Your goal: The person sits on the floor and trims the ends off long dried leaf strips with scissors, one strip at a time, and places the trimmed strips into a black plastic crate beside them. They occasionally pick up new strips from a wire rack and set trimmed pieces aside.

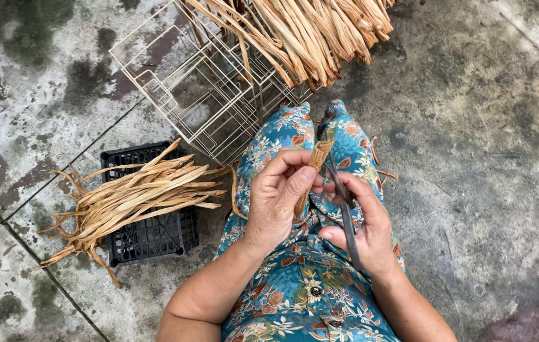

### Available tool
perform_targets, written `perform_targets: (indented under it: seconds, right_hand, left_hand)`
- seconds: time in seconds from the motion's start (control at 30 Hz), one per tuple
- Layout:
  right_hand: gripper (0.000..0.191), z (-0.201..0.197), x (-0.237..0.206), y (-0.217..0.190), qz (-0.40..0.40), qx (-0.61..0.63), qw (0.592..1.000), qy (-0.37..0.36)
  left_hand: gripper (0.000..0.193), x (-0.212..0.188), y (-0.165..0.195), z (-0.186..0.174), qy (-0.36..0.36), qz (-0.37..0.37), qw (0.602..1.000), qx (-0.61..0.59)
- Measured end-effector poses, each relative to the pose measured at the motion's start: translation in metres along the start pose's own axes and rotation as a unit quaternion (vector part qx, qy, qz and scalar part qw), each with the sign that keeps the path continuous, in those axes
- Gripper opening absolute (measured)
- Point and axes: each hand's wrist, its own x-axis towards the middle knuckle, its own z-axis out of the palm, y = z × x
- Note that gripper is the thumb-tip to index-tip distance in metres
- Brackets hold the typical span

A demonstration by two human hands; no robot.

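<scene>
Dried reed strip [315, 166] pinched by left hand [277, 196]; right hand [364, 221] grips blade [344, 212].

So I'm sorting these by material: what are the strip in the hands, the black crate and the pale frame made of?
The strip looks like dried plant fibre: tan, matte, lengthwise ridges. The black crate looks like moulded plastic, with a uniform grid. The pale frame seems to be thin coated metal wire, though the coating is hard to tell.

Fiber bundle [320, 31] cut off at top; knife [343, 202] partly hidden w/in hands.
</scene>
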Motion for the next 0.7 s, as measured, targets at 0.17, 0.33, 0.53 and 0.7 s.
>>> perform_targets:
  seconds: [0.17, 0.33, 0.53, 0.7]
  right_hand:
    - [0.088, 0.001, 0.002, -0.005, -0.003, -0.040, 0.999, 0.014]
    - [0.090, 0.004, 0.003, -0.003, -0.016, -0.049, 0.998, 0.033]
    - [0.088, 0.007, -0.004, 0.004, -0.025, -0.030, 0.997, 0.063]
    - [0.082, 0.008, -0.016, 0.014, 0.051, 0.045, 0.994, 0.080]
  left_hand:
    - [0.019, -0.002, -0.011, 0.006, -0.006, -0.015, 0.999, -0.034]
    - [0.016, -0.003, -0.017, 0.010, -0.017, -0.005, 1.000, -0.009]
    - [0.016, -0.003, -0.027, 0.016, -0.005, -0.017, 1.000, 0.001]
    - [0.016, -0.001, -0.033, 0.016, -0.008, -0.020, 0.999, 0.033]
